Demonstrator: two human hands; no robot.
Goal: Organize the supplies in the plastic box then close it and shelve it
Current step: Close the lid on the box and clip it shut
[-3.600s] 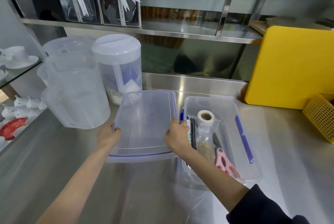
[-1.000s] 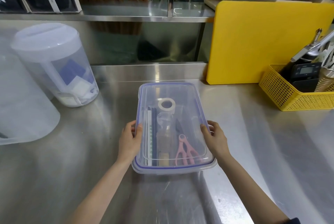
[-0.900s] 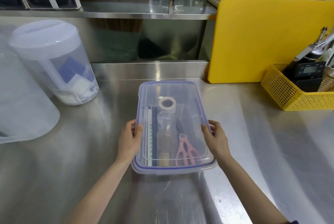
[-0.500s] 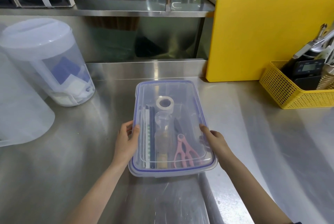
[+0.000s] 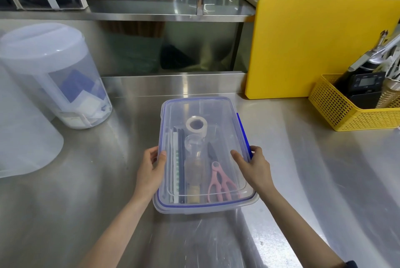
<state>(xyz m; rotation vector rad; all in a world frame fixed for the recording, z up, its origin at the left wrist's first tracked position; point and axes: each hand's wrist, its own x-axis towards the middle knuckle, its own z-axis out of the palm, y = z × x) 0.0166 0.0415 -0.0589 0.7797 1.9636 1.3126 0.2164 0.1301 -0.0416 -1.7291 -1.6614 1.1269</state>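
Fingers (image 5: 255, 150) of the right hand (image 5: 256, 166) curl over the blue clip (image 5: 243, 131) on the right long edge of the box (image 5: 205, 208), thumb pressing down on the lid (image 5: 201, 107); this reads as a move to snap that clip shut. Left hand (image 5: 151, 170) clamps the opposite edge, thumb on the lid and fingers down the side, likely steadying the box against the push. The box sits on the desk (image 5: 86, 202), lid on, with the shelf (image 5: 151, 10) behind and above it. Inside the box lie a tape roll (image 5: 196, 124), pink scissors (image 5: 218, 183), a small bottle (image 5: 194, 159) and flat sticks (image 5: 178, 159), laid lengthwise so the lid clears them. One stick carries green print, too small to read. No brand is legible.
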